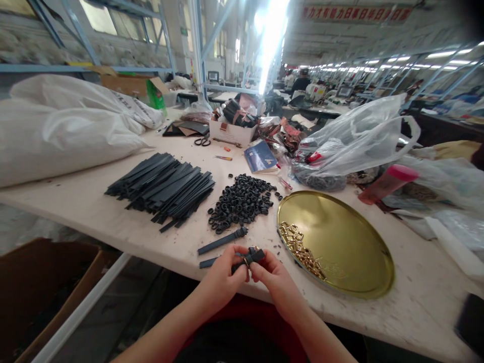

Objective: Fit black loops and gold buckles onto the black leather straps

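Both hands meet over the table's front edge. My left hand [231, 266] pinches a dark strap [256, 256] with a small gold buckle. On the right side of the same strap, the fingers of my right hand [270, 268] are closed. Just beyond my left hand lies a finished-looking dark strap [222, 241], with another strap end [207, 263] beside it. Further back is a heap of small dark loops [244, 200], and left of it a pile of flat dark strips [162, 186]. Gold buckles [300, 249] lie along the left side of a round gold tray [351, 242].
White sacks [68, 131] fill the table's back left. Scissors [202, 141], a blue booklet [261, 156] and a white box [231, 132] are behind the loops. A clear plastic bag [351, 146] and a pink-lidded bottle [389, 183] stand at right. A cardboard box [49, 292] is below left.
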### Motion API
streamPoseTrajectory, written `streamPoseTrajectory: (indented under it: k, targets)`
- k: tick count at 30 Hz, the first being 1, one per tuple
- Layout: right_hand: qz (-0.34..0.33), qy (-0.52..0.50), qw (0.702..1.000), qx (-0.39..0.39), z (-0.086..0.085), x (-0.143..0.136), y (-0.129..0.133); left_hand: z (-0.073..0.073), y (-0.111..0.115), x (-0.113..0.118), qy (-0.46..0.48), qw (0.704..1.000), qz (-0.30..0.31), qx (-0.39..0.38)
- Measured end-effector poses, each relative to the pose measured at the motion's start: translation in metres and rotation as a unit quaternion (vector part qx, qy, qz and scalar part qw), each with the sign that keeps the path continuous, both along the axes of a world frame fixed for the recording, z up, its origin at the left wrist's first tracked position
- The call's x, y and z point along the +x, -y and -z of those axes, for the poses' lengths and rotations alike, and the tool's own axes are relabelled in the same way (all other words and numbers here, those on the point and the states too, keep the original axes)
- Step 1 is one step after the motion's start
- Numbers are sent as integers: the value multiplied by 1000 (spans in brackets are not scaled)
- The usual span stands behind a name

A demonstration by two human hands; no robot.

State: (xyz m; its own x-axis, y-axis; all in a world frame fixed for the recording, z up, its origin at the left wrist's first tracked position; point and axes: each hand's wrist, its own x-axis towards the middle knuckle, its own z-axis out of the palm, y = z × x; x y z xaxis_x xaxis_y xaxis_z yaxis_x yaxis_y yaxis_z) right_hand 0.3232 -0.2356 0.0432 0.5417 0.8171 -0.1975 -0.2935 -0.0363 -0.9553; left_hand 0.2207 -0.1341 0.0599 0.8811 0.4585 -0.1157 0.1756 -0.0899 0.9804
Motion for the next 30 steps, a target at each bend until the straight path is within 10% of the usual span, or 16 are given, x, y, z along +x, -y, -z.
streamPoseTrajectory:
  k: [16, 23, 30]
  targets:
    - [-111, -266, 958, -1, 15, 1, 4, 11, -11, -2, -155, 980, -14, 121]
    - [9, 11, 1000, 4, 15, -2, 0, 2, -6, -2, -128, 978, 17, -165]
    - [47, 162, 983, -77, 21, -5, 5, 2, -3, -8, -131, 985, 10, -109]
